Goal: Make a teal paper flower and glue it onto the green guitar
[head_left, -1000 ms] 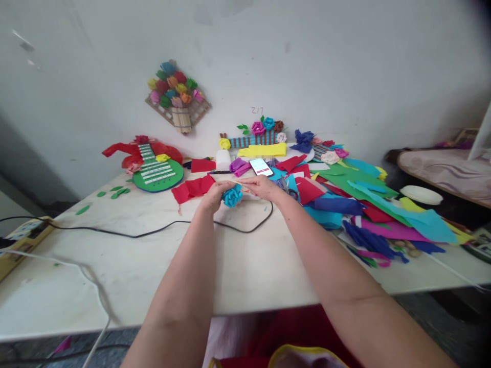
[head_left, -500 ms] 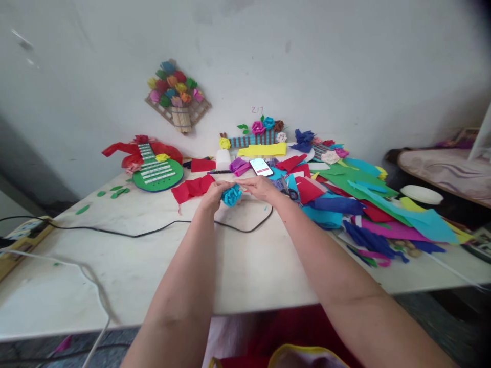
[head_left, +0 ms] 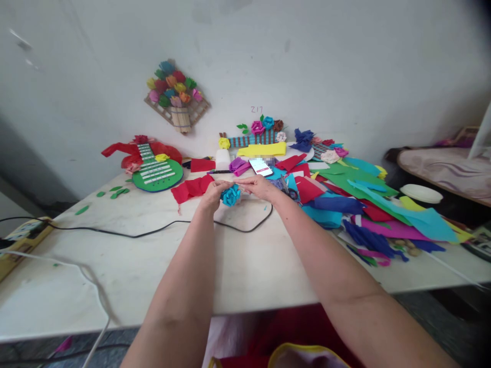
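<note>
Two hands (head_left: 211, 194) (head_left: 258, 187) barely shifted, one blue flower (head_left: 230, 195)

Above the pale table (head_left: 264, 271), the left hand (head_left: 211, 193) holds a blue paper flower (head_left: 230, 196); the right hand (head_left: 258, 186) reaches its far edge, though whether those fingertips pinch it is hard to tell. Beyond them is a lit phone (head_left: 261, 167); coloured paper (head_left: 337, 205) spreads rightward.

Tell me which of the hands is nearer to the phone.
Right. The right hand is just on the near side of the phone; the left hand is farther off, to its left.
</note>
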The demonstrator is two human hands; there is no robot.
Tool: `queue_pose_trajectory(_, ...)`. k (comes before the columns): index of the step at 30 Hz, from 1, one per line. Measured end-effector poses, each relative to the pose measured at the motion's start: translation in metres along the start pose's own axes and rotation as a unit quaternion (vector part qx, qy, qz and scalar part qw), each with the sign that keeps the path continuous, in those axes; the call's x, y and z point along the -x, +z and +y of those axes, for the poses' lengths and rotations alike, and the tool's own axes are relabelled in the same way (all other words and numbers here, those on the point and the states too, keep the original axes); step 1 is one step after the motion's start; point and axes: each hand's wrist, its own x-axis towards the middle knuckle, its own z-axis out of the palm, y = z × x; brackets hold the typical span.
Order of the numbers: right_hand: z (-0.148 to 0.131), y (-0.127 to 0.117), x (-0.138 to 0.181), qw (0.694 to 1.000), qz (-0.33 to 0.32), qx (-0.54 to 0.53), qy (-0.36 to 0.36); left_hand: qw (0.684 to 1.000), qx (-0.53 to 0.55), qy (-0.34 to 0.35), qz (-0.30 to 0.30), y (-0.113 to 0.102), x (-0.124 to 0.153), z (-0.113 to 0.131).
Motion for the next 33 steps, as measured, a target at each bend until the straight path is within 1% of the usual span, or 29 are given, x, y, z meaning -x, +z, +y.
queue_pose_trajectory(7,-0.003,0.000,0.001,0.999,0.002,0.035,0.005,1.000,0.003,0.006,0.003,0.001,0.001,0.001)
queue_pose_trajectory(11,-0.003,0.002,0.001,0.998,0.028,0.051,0.025,1.000,0.004,0.012,0.004,0.002,0.001,0.002)
queue_pose_trajectory(15,0.002,0.003,-0.001,0.996,0.039,0.084,0.008,1.000,-0.011,0.006,-0.016,0.004,0.001,0.002)
queue_pose_trajectory(20,0.005,0.003,-0.004,0.990,0.049,0.132,-0.002,0.999,-0.028,0.016,-0.030,0.003,0.000,0.001)
queue_pose_trajectory(28,-0.013,0.004,0.003,0.969,0.069,0.237,-0.016,0.998,-0.039,0.014,-0.043,-0.001,-0.002,-0.001)
queue_pose_trajectory(33,-0.015,0.005,0.003,0.961,0.075,0.267,-0.017,0.999,-0.035,0.011,-0.035,-0.002,-0.002,-0.001)
